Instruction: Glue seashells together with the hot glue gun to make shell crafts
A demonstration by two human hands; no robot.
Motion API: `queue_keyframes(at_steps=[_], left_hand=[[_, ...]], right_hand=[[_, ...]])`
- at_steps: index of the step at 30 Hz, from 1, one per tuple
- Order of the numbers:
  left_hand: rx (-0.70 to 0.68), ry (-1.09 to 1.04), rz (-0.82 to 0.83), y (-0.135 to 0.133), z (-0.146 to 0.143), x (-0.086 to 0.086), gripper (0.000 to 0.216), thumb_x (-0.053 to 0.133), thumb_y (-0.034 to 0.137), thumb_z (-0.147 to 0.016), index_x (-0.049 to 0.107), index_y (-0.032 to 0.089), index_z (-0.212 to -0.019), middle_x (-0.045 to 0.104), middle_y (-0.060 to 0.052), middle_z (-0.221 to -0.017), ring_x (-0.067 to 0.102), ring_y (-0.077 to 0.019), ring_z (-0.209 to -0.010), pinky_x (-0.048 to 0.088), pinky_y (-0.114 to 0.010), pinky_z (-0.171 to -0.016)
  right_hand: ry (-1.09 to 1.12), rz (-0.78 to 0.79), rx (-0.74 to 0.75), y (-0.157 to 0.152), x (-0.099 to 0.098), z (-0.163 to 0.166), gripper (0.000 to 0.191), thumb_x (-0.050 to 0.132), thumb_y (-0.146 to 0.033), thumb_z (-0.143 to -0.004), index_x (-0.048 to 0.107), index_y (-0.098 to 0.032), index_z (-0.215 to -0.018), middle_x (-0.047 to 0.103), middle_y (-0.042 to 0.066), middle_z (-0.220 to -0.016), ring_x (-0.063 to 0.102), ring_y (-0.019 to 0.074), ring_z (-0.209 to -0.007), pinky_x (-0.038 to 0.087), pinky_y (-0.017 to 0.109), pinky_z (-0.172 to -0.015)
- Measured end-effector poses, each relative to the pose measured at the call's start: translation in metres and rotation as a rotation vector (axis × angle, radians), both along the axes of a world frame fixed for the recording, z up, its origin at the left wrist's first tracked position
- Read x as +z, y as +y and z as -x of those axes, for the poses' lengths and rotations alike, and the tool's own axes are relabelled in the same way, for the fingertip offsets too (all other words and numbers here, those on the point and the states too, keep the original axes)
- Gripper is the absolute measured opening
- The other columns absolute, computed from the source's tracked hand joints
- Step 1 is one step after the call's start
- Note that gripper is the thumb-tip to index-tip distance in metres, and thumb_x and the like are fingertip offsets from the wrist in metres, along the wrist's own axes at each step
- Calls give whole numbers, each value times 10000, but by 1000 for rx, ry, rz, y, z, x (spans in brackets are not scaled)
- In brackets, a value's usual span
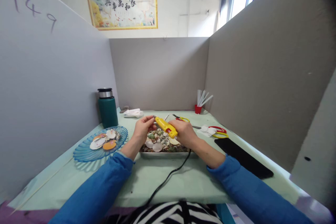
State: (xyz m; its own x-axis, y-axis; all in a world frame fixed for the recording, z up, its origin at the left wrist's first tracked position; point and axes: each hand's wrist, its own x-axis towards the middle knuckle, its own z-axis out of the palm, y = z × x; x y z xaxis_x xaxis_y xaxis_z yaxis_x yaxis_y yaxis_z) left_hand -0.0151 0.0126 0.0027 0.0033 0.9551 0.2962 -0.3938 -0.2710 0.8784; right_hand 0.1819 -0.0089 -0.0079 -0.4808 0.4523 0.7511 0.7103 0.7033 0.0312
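My right hand (183, 133) is wrapped round a yellow hot glue gun (166, 126), whose nozzle points up and to the left. A black cord (170, 175) runs from it down toward the table's front edge. At the nozzle tip, my left hand (144, 128) is closed in a pinch. What those fingers hold, if anything, is too small or hidden to name. Below both hands sits a metal tray (168, 155) filled with shells (157, 146) of several sizes, partly covered by the hands and the gun.
A blue scalloped plate (86, 150) with shells lies left, before a green bottle (108, 112). At the back are a white packet (133, 113) and a red cup (198, 109) of glue sticks. Scissors (220, 132) and a black slab (243, 157) lie right. Grey partitions (160, 73) enclose the table.
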Motion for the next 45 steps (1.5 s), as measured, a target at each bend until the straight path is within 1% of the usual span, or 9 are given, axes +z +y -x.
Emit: queue_keyframes(at_steps=[5, 14, 20, 27, 34, 38, 41, 45], left_hand=[[5, -10, 2, -1, -1, 1, 372, 790, 256, -512, 619, 107, -806, 641, 6, -669, 543, -69, -422, 464, -203, -459], [48, -1, -17, -1, 2, 4, 369, 777, 278, -544, 640, 94, -833, 646, 2, -684, 530, -55, -428, 456, -195, -465], [62, 4, -13, 0, 3, 4, 380, 779, 287, -544, 637, 95, -840, 636, 9, -669, 525, -54, -427, 456, -197, -471], [23, 19, -19, 0, 2, 3, 363, 776, 286, -542, 629, 106, -820, 634, 8, -650, 535, -65, -422, 450, -195, -455], [-5, 31, -20, 2, 1, 0, 348, 771, 275, -539, 634, 113, -814, 645, 3, -675, 534, -63, -416, 458, -205, -462], [37, 18, -11, 1, 2, 3, 344, 767, 278, -543, 637, 112, -816, 646, -1, -690, 526, -58, -418, 452, -203, -461], [103, 7, -15, 1, 3, 4, 346, 761, 278, -550, 636, 110, -826, 639, 0, -696, 529, -57, -440, 447, -195, -469], [211, -28, -11, 3, 6, 5, 355, 756, 284, -546, 630, 117, -833, 637, -4, -728, 529, -53, -461, 452, -196, -491]], right_hand=[[3, -17, 8, 0, 0, 1, 228, 541, -144, -743, 587, -178, -963, 684, 58, -899, 603, 178, -822, 385, 245, -689], [-26, -42, -26, 0, 0, 1, 245, 561, -141, -728, 586, -183, -968, 685, 53, -896, 606, 184, -820, 380, 251, -674], [-27, -39, -16, 1, -1, 0, 227, 565, -143, -745, 578, -186, -967, 681, 50, -899, 604, 183, -825, 374, 252, -677], [-34, -51, -16, 2, -1, 0, 210, 562, -163, -765, 574, -186, -973, 680, 52, -891, 601, 182, -819, 372, 252, -676], [-39, -54, -15, 1, 0, 1, 211, 553, -153, -767, 583, -174, -975, 682, 59, -887, 601, 181, -812, 374, 252, -680], [-57, -46, -42, 0, 0, 1, 207, 542, -158, -774, 585, -178, -976, 682, 56, -879, 600, 176, -811, 366, 248, -671], [-78, -20, -78, -1, 0, 1, 219, 545, -159, -764, 581, -186, -979, 682, 50, -891, 601, 176, -824, 360, 246, -668], [-127, 57, -183, -2, 6, -5, 204, 544, -178, -769, 574, -209, -968, 682, 39, -894, 613, 185, -829, 351, 248, -641]])
